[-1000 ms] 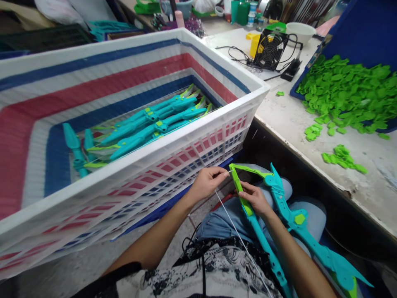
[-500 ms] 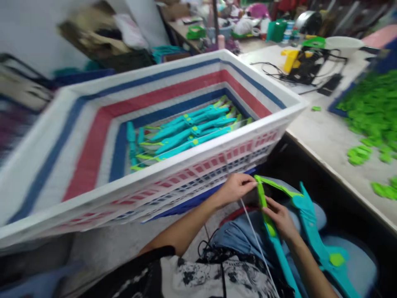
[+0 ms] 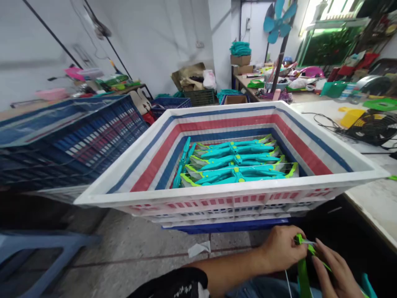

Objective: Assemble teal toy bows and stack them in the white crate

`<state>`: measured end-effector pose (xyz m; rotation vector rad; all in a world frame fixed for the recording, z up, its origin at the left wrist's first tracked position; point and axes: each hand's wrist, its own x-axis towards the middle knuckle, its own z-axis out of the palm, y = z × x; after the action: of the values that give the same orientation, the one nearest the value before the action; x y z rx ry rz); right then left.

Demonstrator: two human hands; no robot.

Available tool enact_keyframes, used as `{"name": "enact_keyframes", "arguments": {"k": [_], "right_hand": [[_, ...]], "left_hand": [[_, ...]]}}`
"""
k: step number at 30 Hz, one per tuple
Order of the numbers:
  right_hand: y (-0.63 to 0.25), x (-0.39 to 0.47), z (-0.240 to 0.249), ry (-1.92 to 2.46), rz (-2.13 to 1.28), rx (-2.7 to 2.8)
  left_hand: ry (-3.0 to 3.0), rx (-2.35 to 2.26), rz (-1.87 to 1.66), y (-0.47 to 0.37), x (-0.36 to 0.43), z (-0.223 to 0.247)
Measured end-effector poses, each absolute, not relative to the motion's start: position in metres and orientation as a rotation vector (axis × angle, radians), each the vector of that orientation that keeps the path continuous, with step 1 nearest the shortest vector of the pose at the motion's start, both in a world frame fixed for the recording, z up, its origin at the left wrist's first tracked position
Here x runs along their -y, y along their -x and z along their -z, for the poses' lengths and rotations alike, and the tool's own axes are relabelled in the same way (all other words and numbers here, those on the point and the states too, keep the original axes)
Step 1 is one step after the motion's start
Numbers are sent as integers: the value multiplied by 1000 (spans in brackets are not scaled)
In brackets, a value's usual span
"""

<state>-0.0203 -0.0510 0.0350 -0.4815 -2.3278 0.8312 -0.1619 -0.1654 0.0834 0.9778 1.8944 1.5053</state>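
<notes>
My left hand (image 3: 283, 249) is closed, pinching the green tip (image 3: 299, 239) of a turquoise and green toy bow low at the right. A green limb (image 3: 304, 278) runs down from that tip. Close beside it, my right hand (image 3: 336, 271) has its fingertips at a short white length of string (image 3: 308, 242) drawn out from the tip. Another thin green strip passes behind those fingers. More white string (image 3: 288, 283) hangs below my left hand. Most of the bow is hidden by my hands and the frame's lower edge.
Ahead stands a white crate (image 3: 217, 198) with a striped lining, holding several turquoise toy bows (image 3: 238, 159). A blue crate (image 3: 102, 128) is at left, a grey-blue stool (image 3: 49, 252) below it. A worktable (image 3: 372, 211) with a black fan (image 3: 372, 126) is at right.
The view has swung left and up, so my hands now sit lower right. My right hand has moved from the green limb up to the tip, beside my left hand.
</notes>
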Motion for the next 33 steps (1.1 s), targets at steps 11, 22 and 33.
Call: {"name": "enact_keyframes", "arguments": {"k": [11, 22, 33], "right_hand": [[63, 35, -82, 582, -1010, 2553], [64, 58, -111, 699, -1317, 2364], [63, -24, -104, 1103, -802, 1742]], "left_hand": [[-943, -1855, -1601, 169, 164, -70], [-983, -1826, -1555, 170, 158, -69], [-1039, -1618, -1528, 168, 140, -80]]}}
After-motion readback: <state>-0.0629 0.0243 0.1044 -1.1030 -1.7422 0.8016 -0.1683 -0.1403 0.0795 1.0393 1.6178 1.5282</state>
